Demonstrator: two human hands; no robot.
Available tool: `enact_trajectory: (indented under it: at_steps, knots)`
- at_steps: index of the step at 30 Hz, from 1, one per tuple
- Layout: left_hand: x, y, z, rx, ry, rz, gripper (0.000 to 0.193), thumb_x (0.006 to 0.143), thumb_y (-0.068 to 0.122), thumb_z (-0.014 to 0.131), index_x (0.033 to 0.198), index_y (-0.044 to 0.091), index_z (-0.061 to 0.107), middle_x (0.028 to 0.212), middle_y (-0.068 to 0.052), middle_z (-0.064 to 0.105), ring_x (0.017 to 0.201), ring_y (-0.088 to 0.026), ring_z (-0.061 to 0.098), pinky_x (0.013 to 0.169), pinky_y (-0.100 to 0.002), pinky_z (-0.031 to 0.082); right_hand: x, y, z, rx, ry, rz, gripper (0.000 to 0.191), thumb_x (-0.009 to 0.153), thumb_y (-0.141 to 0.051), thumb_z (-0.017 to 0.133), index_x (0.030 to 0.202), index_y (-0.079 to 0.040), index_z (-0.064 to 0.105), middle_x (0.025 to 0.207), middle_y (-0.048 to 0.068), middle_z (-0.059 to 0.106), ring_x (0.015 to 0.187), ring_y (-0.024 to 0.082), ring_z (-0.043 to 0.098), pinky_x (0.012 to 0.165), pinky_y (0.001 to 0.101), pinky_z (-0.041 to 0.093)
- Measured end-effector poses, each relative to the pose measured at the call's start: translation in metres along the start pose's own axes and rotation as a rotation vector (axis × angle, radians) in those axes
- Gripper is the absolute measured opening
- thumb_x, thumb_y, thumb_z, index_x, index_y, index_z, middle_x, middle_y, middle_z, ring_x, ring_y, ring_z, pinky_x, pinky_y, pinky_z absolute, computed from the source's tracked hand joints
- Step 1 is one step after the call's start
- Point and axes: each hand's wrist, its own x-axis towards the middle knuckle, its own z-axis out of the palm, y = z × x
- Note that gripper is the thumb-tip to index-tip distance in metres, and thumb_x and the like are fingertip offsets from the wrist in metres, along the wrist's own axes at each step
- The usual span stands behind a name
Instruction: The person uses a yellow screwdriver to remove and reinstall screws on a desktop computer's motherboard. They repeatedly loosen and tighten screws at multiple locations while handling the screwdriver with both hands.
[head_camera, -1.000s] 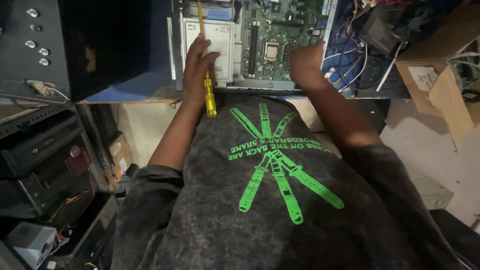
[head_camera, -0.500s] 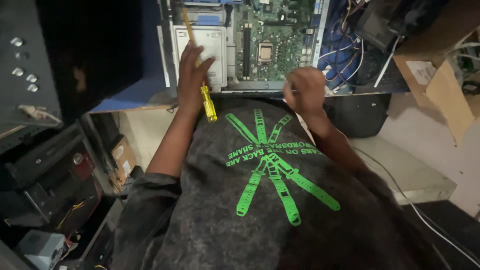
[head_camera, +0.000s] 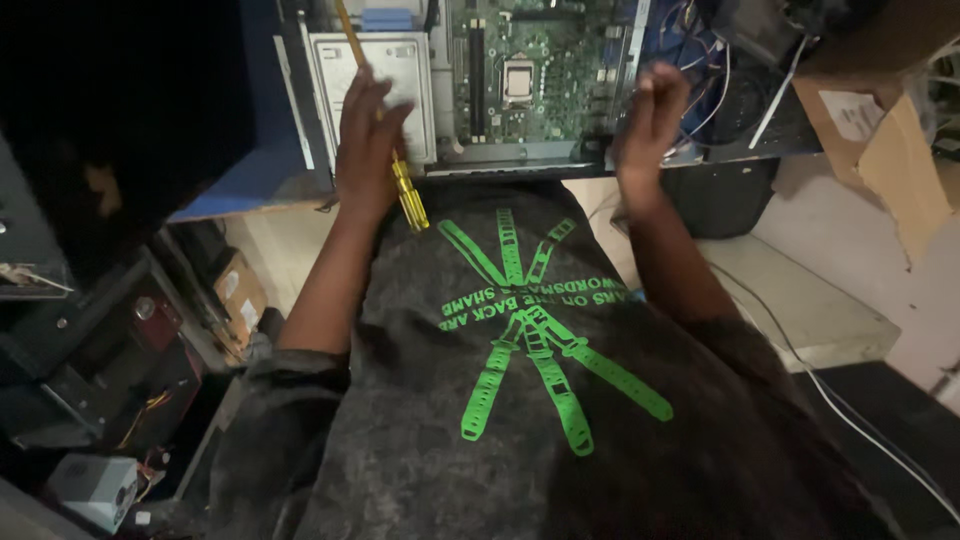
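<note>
Holding a screwdriver (head_camera: 392, 150) in the left hand (head_camera: 366, 135): grip wrapped around the shaft, fingers pressed together over it. Yellow translucent plastic handle (head_camera: 410, 198) sticks out below the palm toward the wrist, shaft runs up past the fingertips to the top edge, tilted slightly left. Tip is out of frame.

Right hand (head_camera: 648, 110) is raised beside the board, fingers curled into a loose fist. It seems to hold nothing, though the palm side is hidden. Well apart from the screwdriver, with the board between them.

Open computer case (head_camera: 300, 110) lies on its side on the counter (head_camera: 800, 300), blue sheet-metal walls. Left hand sits over a pale grey metal drive cage (head_camera: 410, 70), flat and boxy, with rounded corners. Just right of it lies a green motherboard (head_camera: 540, 70): dense small components, a square silver CPU socket (head_camera: 517, 78) in the middle, and long black slots (head_camera: 477, 70) running vertically. Tangle of thin blue and white wires (head_camera: 700, 90) at the right end of the case.

Brown cardboard box (head_camera: 885, 140) at far right, flap torn. Counter is smooth and off-white. Dark metal equipment (head_camera: 90, 340) is stacked at lower left.
</note>
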Motion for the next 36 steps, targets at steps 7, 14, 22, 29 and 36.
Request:
enact_trajectory:
  at_steps: [7, 14, 22, 29, 36]
  knots:
    - [0.001, -0.003, 0.003, 0.109, 0.006, 0.036, 0.047, 0.086, -0.012, 0.070, 0.128, 0.011, 0.070, 0.150, -0.012, 0.053, 0.152, -0.037, 0.040, 0.121, -0.046, 0.043, 0.010, 0.010, 0.008, 0.052, 0.041, 0.141, 0.019, 0.111, -0.015, 0.053, 0.127, -0.006, 0.054, 0.106, 0.001, 0.054, 0.092, 0.011, 0.046, 0.085, 0.0283, 0.040]
    - [0.001, 0.001, 0.000, 0.111, -0.003, 0.027, 0.039, 0.091, -0.006, 0.071, 0.127, 0.009, 0.069, 0.149, -0.012, 0.054, 0.152, -0.038, 0.040, 0.121, -0.045, 0.044, 0.010, 0.018, 0.010, -0.008, -0.016, -0.052, 0.013, 0.115, -0.015, 0.052, 0.124, -0.005, 0.056, 0.109, 0.002, 0.055, 0.099, 0.012, 0.049, 0.093, 0.0295, 0.043]
    - [0.004, 0.005, 0.001, 0.120, 0.011, 0.050, 0.037, 0.089, -0.006, 0.073, 0.122, 0.011, 0.070, 0.149, -0.013, 0.054, 0.150, -0.040, 0.041, 0.120, -0.046, 0.045, 0.006, 0.014, 0.011, -0.043, 0.009, 0.032, 0.016, 0.114, -0.018, 0.054, 0.120, -0.004, 0.057, 0.091, -0.005, 0.053, 0.082, 0.005, 0.044, 0.075, 0.0229, 0.039]
    - [0.005, 0.010, 0.001, 0.070, 0.021, 0.096, 0.046, 0.081, -0.012, 0.073, 0.122, 0.009, 0.068, 0.147, -0.013, 0.055, 0.151, -0.040, 0.041, 0.119, -0.046, 0.048, 0.004, 0.013, 0.009, 0.077, 0.043, 0.094, 0.012, 0.113, -0.013, 0.054, 0.118, -0.003, 0.057, 0.098, -0.002, 0.056, 0.088, 0.007, 0.048, 0.080, 0.0242, 0.041]
    - [0.012, 0.019, 0.003, 0.198, -0.053, 0.085, 0.035, 0.092, -0.007, 0.071, 0.123, 0.007, 0.068, 0.148, -0.014, 0.056, 0.149, -0.040, 0.041, 0.118, -0.049, 0.043, 0.004, 0.018, 0.008, 0.142, 0.087, 0.032, 0.013, 0.108, 0.001, 0.053, 0.120, -0.001, 0.056, 0.108, 0.004, 0.058, 0.101, 0.012, 0.055, 0.095, 0.0267, 0.045]
